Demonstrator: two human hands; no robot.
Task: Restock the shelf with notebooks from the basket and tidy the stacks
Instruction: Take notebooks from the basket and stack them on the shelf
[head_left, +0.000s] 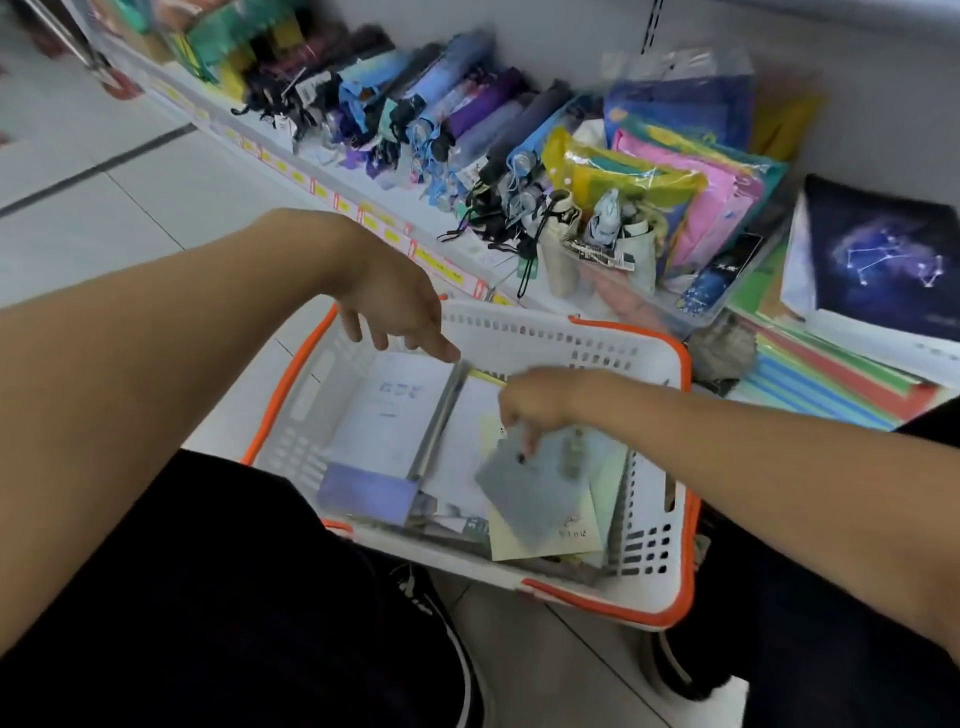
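Observation:
A white basket (545, 332) with an orange rim stands on the floor between my knees. Inside lie several notebooks: a white one (387, 410) on the left, a lilac one (363, 493) at the near left, a pale yellow one (561, 535) at the near right. My right hand (535, 400) reaches into the basket and pinches a grey-blue notebook (535, 488), lifted and tilted, blurred by motion. My left hand (400, 312) hovers over the basket's far left part with fingers loosely spread, holding nothing. The low shelf (467, 249) runs along the wall.
Folded umbrellas (415, 119) lie in a row on the shelf. Coloured plastic folders (691, 182) stand behind them at the right. A dark constellation notebook (883, 254) lies atop striped stacks (831, 379) at the far right. Tiled floor (130, 197) spreads left.

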